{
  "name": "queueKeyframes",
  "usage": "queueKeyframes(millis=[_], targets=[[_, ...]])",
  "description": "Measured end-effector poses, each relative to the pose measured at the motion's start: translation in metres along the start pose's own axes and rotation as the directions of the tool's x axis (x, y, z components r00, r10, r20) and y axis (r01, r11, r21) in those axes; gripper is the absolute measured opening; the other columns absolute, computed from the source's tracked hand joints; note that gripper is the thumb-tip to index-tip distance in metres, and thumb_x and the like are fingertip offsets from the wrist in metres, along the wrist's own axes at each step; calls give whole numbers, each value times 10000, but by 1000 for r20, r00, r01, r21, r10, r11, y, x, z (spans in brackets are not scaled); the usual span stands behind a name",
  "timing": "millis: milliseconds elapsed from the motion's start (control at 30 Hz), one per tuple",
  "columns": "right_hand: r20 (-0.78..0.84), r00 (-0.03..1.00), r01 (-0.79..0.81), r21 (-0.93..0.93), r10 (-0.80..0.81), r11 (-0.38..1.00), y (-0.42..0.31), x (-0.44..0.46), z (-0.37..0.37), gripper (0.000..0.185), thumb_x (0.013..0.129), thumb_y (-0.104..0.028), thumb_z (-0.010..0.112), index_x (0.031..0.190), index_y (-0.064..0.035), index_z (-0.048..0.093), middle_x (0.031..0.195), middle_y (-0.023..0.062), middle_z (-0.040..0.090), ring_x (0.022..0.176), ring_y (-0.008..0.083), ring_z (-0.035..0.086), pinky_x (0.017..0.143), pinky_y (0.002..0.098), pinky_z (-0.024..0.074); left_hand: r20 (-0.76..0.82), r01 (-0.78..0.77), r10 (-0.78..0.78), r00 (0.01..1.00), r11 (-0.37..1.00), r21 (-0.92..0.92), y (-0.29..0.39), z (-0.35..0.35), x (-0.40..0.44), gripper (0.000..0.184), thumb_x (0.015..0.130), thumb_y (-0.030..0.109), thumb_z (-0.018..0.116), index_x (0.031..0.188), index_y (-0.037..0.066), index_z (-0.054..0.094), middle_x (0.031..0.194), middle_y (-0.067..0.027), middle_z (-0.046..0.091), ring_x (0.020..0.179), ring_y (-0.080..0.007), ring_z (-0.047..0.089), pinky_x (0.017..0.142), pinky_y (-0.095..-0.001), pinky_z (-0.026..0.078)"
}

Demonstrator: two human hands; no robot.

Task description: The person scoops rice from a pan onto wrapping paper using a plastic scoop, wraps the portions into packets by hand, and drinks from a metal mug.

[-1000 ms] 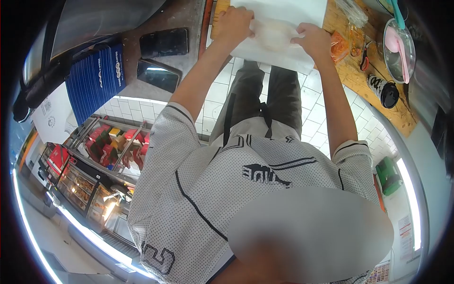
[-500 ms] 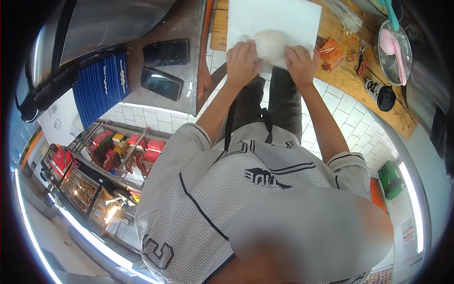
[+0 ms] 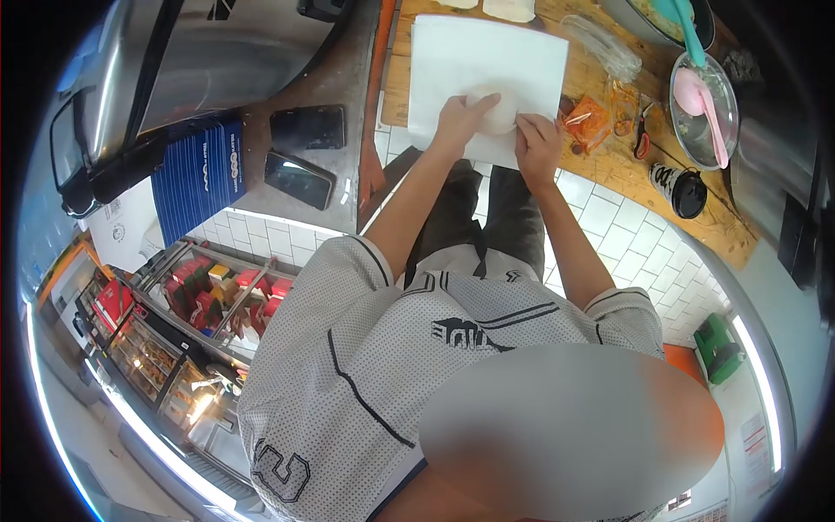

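Note:
A pale, rounded piece of dough (image 3: 498,111) lies near the front edge of a white sheet (image 3: 487,56) on the wooden table. At its left side is my left hand (image 3: 463,122), thumb stretched over the top and the other fingers partly hidden, gripping it. My right hand (image 3: 539,146) is at the right edge of the dough, with bent fingers pinched together there. Its fingertips cover the spot where they meet the dough.
Right of the sheet are an orange-filled plastic bag (image 3: 587,124), scissors (image 3: 642,139), a cup with black lid (image 3: 687,191) and a metal bowl (image 3: 731,113) with a pink utensil (image 3: 691,91). Two phones (image 3: 300,180) lie on the left counter. Flat pale pieces (image 3: 509,9) sit behind the sheet.
The view has shifted, showing more of the table's far side. My hands have come closer together around the dough, and my left thumb now lies over it.

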State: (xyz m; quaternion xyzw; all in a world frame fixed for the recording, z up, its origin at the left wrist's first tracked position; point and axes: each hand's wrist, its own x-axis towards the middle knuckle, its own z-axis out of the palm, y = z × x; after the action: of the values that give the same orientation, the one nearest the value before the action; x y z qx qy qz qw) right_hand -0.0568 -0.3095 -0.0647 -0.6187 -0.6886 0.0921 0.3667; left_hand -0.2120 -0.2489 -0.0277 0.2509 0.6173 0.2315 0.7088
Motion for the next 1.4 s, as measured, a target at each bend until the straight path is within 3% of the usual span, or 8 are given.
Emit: queueKeyframes(millis=[200,333,500,600,700,867,1200,1400], targets=[[-68,977,-146,476,201,867,-48,42,-52,159,760,34,646,861,-86,671,937,40,666,1002,207,616,897,421,427,473,323,9,881,719,-615,22,2,-35,513,864,382,490,1239,32,485,1162,-122,577,1005,-252,601,828,-403,518],[146,862,-351,862,485,365,-83,47,-89,197,761,84,600,880,-61,659,1052,108,664,1165,283,538,991,439,393,731,576,306,609,462,-674,37,26,-74,534,831,372,461,1249,40,475,1210,-157,545,1069,-300,575,882,-478,489],[330,830,-385,922,449,33,-69,32,-103,243,803,46,487,985,28,647,1425,152,375,1368,296,262,1114,406,201,633,351,255,731,656,-668,36,35,-85,550,828,328,478,1271,4,447,1220,-149,539,1101,-298,550,956,-445,433],[343,800,-542,766,492,346,-57,29,-116,254,792,30,489,990,34,647,1422,152,379,1338,295,317,1105,381,218,329,104,147,933,764,-637,28,43,-78,514,859,280,484,1280,-9,428,1255,-143,512,1114,-271,533,929,-431,438],[540,647,-715,675,538,183,-45,29,-98,426,834,-106,616,1209,46,482,1285,158,482,1238,258,424,1050,343,310,107,-187,219,970,951,-246,19,49,-66,464,886,256,489,1258,-10,412,1217,-143,493,1179,-235,471,969,-378,394],[632,556,-737,675,540,-30,-7,68,-62,657,789,-168,735,1279,43,352,1176,144,545,1088,217,538,921,311,441,89,-95,156,984,874,-477,33,57,-53,527,942,312,428,1368,14,342,1373,-103,407,1253,-223,398,1040,-395,273],[388,771,-608,685,505,402,86,273,46,603,740,-299,777,1149,58,514,1038,151,637,937,213,629,791,316,499,-93,-92,72,993,966,-243,-24,26,-49,604,933,450,438,1404,83,347,1407,-83,407,1239,-221,435,1003,-404,307],[285,858,-373,-224,427,900,92,295,86,740,750,-635,583,1052,41,589,1053,232,631,978,400,604,832,421,483,-292,17,-85,953,973,-228,-39,22,-76,617,913,386,475,1421,79,306,1351,-116,441,1168,-222,477,953,-370,347]])
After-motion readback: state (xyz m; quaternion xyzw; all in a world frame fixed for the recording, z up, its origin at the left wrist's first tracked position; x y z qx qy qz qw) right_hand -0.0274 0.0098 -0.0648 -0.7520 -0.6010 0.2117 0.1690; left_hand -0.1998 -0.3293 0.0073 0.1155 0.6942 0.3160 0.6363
